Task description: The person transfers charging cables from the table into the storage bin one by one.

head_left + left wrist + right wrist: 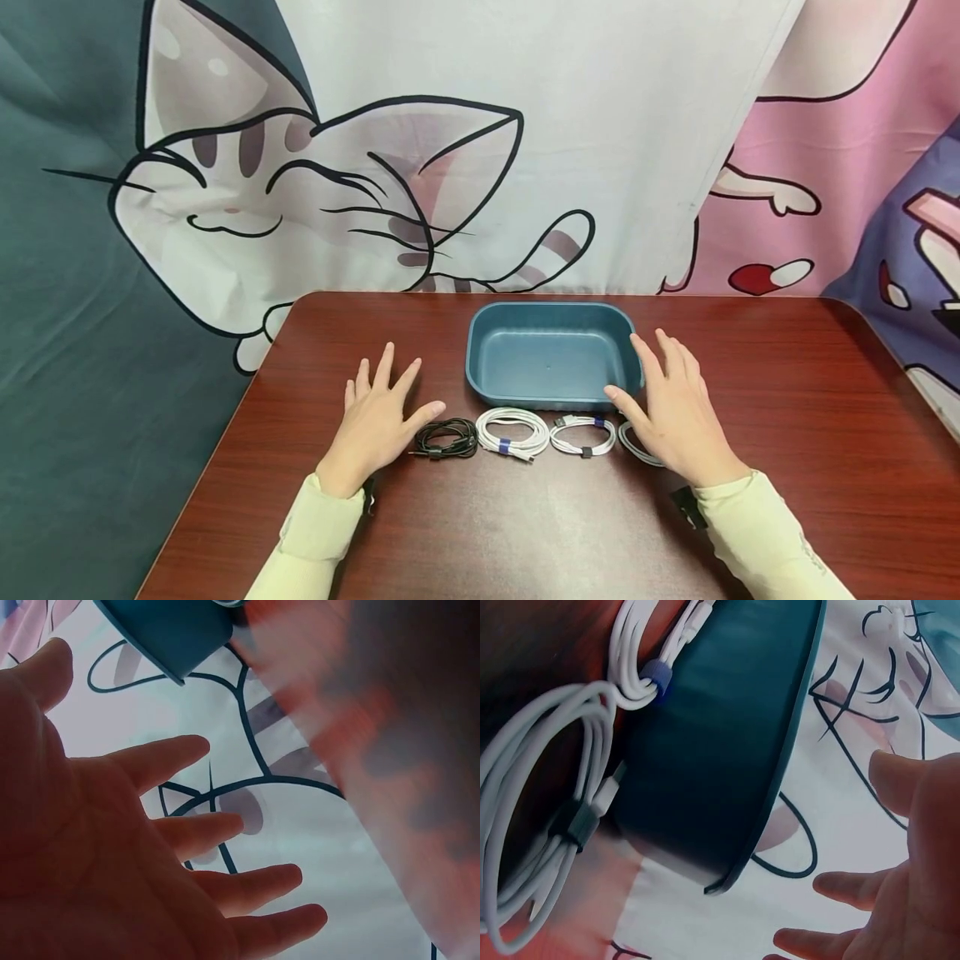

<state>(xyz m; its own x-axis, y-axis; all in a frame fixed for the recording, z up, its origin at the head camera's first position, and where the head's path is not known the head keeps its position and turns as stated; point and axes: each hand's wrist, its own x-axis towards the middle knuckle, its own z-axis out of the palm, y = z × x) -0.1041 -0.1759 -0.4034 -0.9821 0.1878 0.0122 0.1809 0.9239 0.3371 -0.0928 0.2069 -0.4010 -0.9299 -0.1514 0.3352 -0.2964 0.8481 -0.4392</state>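
Fingers spread, my left hand (372,429) hovers over the table just left of a coiled black cable (454,448) and holds nothing. My right hand (681,417), also spread and holding nothing, is over the right end of a blue-green plastic bin (551,398). Between the hands, a thick white cable coil (491,442) with a blue strap lies beside a smaller white cable coil (556,440). A greyish cable coil (633,448) is partly hidden by my right hand; in the right wrist view, a pale coil (495,825) has a black strap.
The coils lie in a row along the bin's near side on the reddish-brown wooden table (510,533). Behind the table's back edge hangs a cartoon-cat curtain (637,150). Dark bands (687,507) sit at both wrists.
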